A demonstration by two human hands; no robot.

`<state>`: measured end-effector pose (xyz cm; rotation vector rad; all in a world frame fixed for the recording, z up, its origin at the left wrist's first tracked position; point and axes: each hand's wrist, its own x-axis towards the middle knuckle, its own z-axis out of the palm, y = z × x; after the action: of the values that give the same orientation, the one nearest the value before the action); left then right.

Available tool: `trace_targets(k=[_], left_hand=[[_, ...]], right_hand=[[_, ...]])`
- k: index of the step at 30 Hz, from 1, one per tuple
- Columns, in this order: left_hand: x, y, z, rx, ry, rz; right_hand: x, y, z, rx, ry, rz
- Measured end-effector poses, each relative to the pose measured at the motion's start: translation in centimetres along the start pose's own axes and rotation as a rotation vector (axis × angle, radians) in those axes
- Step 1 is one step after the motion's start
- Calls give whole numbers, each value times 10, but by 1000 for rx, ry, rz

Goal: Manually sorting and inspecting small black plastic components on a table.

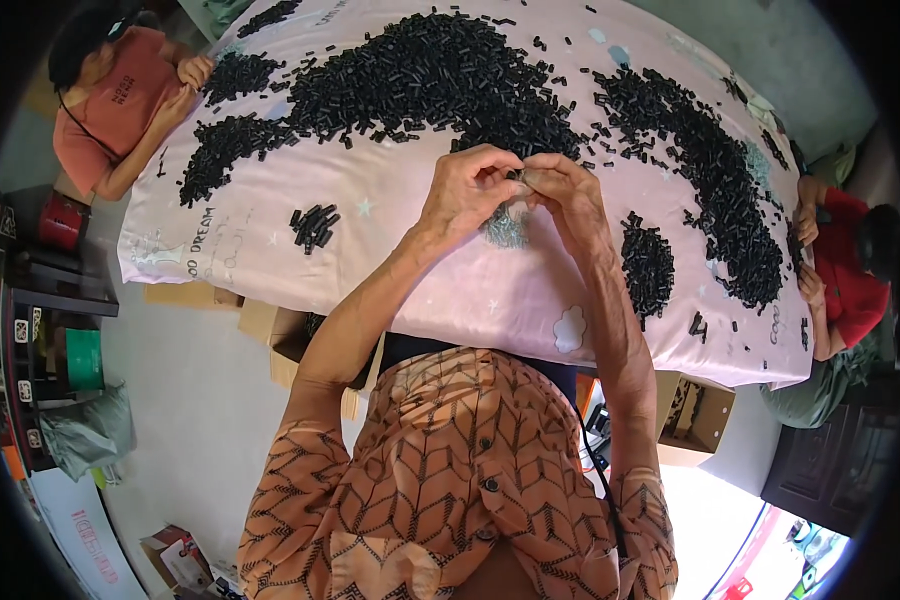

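Over the near middle of the cloth-covered table, my left hand (470,188) and my right hand (570,192) meet, fingertips pinched close together. A small black piece (515,174) shows at my left fingertips. What my right fingers pinch is too small and too covered to make out. Just below the hands lies a patch of tiny greyish bits (505,230). Behind them spreads a large heap of short black tubular pieces (410,80). A small group of black pieces (315,228) lies left of my left forearm, and a rounded pile of black pieces (648,268) lies right of my right forearm.
The table wears a pale pink printed cloth (420,290). A person in an orange shirt (120,100) works at the far left; another in red (855,265) sits at the right, near a long black heap (715,165). An open cardboard box (705,415) stands below the table's right edge.
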<state>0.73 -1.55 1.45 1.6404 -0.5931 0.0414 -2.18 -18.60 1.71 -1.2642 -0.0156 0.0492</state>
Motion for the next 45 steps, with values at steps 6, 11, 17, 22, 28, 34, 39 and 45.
trace_targets(k=[6,11,17,22,28,34,39,45], left_hand=[[8,0,5,-8,-57,60],[2,-3,-2,-24,-57,12],[0,1,-12,-360,-111,-154],[4,10,-8,-433,-125,-188],[4,1,-10,-310,-101,-160],[5,2,-11,-360,-101,-228],[5,1,-12,-416,-126,-223],[5,1,-11,-437,-149,-177]], right_hand=[[-6,-9,-6,-27,44,-22],[-1,4,0,-69,-9,-55],[0,4,3,-19,-33,-36],[-4,-3,-2,12,-20,-44],[-3,0,0,4,-33,-83],[-7,-1,7,-58,11,-200],[-8,2,10,-195,77,-229],[-10,2,13,-278,85,-296]])
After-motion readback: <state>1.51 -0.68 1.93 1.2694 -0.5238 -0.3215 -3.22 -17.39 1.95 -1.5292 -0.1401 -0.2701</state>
